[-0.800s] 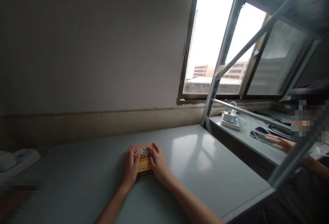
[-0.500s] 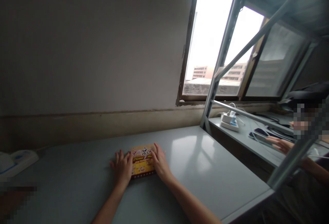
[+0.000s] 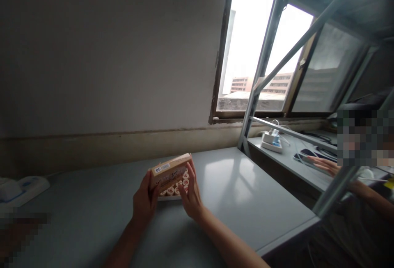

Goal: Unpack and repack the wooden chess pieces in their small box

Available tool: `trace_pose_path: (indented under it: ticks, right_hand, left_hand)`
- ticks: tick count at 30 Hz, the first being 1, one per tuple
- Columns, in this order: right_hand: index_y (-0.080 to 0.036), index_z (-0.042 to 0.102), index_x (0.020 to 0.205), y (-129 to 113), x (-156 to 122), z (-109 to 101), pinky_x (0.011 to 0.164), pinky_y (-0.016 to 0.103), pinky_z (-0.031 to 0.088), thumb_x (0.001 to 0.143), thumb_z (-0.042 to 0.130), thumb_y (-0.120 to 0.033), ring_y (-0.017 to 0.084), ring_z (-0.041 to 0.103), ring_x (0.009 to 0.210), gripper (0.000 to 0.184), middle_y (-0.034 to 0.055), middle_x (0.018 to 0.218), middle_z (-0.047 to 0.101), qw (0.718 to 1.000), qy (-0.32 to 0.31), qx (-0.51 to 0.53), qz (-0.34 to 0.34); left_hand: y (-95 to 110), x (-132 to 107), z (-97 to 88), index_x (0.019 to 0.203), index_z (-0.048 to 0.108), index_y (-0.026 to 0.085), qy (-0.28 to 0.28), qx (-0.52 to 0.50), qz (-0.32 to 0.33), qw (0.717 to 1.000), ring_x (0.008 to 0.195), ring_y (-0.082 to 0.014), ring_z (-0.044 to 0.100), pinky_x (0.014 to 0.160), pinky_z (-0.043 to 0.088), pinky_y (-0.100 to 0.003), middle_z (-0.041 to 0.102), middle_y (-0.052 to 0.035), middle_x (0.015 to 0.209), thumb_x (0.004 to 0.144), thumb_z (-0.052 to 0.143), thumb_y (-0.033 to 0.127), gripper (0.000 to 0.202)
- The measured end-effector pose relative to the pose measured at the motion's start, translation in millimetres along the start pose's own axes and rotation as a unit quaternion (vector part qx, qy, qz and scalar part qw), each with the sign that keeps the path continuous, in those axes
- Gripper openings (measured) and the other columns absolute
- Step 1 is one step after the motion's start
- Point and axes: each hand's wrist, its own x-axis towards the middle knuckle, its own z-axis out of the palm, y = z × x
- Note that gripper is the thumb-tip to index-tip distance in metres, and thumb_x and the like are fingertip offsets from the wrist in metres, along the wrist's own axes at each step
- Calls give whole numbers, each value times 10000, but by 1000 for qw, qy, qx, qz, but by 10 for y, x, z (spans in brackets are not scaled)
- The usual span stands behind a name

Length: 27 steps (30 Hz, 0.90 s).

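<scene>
A cardboard box lid (image 3: 172, 170), with a white barcode label and "30" on its side, is tilted up between my hands. My left hand (image 3: 143, 198) is closed on its left end. At the right end my right hand (image 3: 193, 196) presses its fingers along the lid, with the thumb lower down, near the pieces. Under the raised lid, round Chinese chess pieces (image 3: 170, 191) with red characters sit in rows in a shallow pale box bottom (image 3: 170, 198) on the grey table (image 3: 227, 210). The lid and my hands hide part of the pieces.
A white power strip (image 3: 32, 188) lies at the table's left end. Right of the metal bed frame (image 3: 246, 132), another desk carries a power strip with plugs (image 3: 271, 141), phones (image 3: 308, 153) and cables. Another person's hand (image 3: 326, 165) rests there. A wall stands behind the table.
The closed box lay flat between my hands; now its lid is lifted and tilted, baring the chess pieces. My left hand has turned around the lid's end. The view has shifted slightly.
</scene>
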Motion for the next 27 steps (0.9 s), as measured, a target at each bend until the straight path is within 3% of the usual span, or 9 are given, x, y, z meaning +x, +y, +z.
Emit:
trace_pose_path:
  ticks: [4,7,11,16,18,21,27]
  right_hand:
    - [-227,128,1363,6,99,15,1011,388,290,869,368,-291,185,235,1283,554,87,1410,226,1000,-18,-22,-5]
    - [-241,184,1349,15,130,8,1012,381,291,865,379,-271,170,261,1270,523,71,1399,259,998,-40,-35,-39]
    - [-233,203,1344,98,155,-9,1022,366,278,865,370,-238,158,253,1268,507,63,1384,284,997,-45,-55,-37]
    - [-200,226,1338,263,198,-11,1026,383,266,845,377,-220,170,265,1253,516,79,1351,322,997,-5,-82,5]
    - [-193,249,1328,307,205,-3,1020,385,271,831,387,-208,175,282,1240,517,82,1335,340,996,0,-84,18]
    - [-196,293,1307,330,202,13,1002,375,291,813,400,-186,176,313,1212,506,77,1304,375,996,-5,-85,28]
    - [-213,356,1267,315,176,46,965,356,323,792,424,-149,175,366,1155,483,64,1254,427,994,-49,-92,20]
  left_hand:
    - [-8,128,-65,1259,407,176,44,61,47,996,1068,-238,516,907,407,-318,520,-90,1212,799,434,396,511]
    - [-15,265,-173,1299,363,210,70,131,76,986,1110,-219,482,955,358,-326,485,-76,1257,830,405,305,480]
    - [-198,349,-282,1328,314,224,13,231,80,970,1227,-210,352,1016,272,-386,449,-73,1294,853,279,173,479]
    - [-396,266,-195,1297,367,145,-37,333,50,941,1293,-250,217,1030,106,-540,392,-146,1328,807,291,106,497]
    - [-368,233,-124,1300,352,116,-39,336,62,939,1297,-254,205,1029,60,-551,363,-168,1342,803,317,133,499]
    - [-283,216,-34,1285,375,144,-47,302,92,948,1299,-230,207,1045,54,-517,363,-133,1351,800,312,135,489]
    - [-321,238,21,1168,488,164,-58,263,97,958,1243,-236,318,1033,188,-451,490,-109,1243,788,325,145,413]
